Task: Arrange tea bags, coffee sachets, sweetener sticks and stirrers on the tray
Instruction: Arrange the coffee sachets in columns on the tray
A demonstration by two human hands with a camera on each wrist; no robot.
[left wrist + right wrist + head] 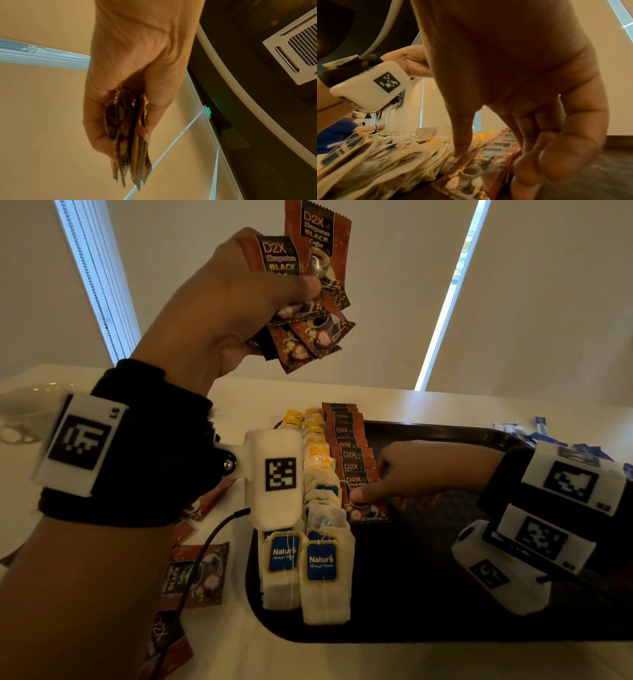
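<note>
A: Listing coffee sachets first: one row [346, 446] overlapped on the dark tray [445, 594], centre of the head view, running toward the frame's top; nearest sachet [368, 510] lying flat at the row's lower end.

B: Grip on it?

A: Right hand [411, 470], thumb [460, 142] and curled fingers pinching that nearest sachet at its edges. Left hand [233, 302], upper centre, raised well above the table [428, 405], closed round a fanned bunch of sachets [308, 285].

B: Neighbouring stock?

A: Tea bags [320, 570], two rows just left of the coffee row, yellow tags farther up, blue tags lower. Loose sachets [195, 577] on the table, lower left. Blue sticks [534, 433] at right edge, off the tray.
</note>
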